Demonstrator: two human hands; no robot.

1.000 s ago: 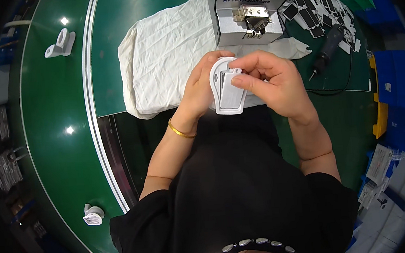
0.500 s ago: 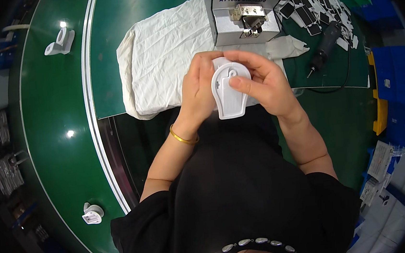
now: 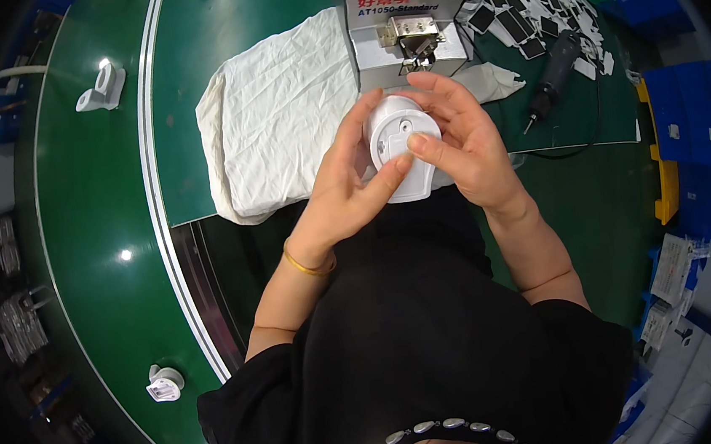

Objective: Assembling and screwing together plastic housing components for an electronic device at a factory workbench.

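Observation:
Between my two hands is a white plastic housing, rounded at its far end and narrower towards me (image 3: pixel 408 187). Its recessed face, with a small round post and a slot, is turned up. My left hand (image 3: pixel 337 181) grips its left side, thumb pressed on the face and fingers along the edge. From the right, my right hand (image 3: pixel 475 161) holds it with the thumb on the face; its fingers are partly hidden behind the housing. A folded white cloth (image 3: pixel 279 119) lies on the green table just beyond my hands.
A grey tabletop machine (image 3: pixel 366 48) stands beyond my hands. To its right lie a dark electric screwdriver (image 3: pixel 558 73) with a cable and a pile of black and white flat pieces (image 3: pixel 515 18). Similar white parts (image 3: pixel 105 88) rest on the green surface at left. Blue bins (image 3: pixel 689 121) stand far right.
My left thumb has come round onto the housing's face, and the left hand has spread wider around it. The housing has tilted, showing more of its rounded far side. The whole view has shifted slightly.

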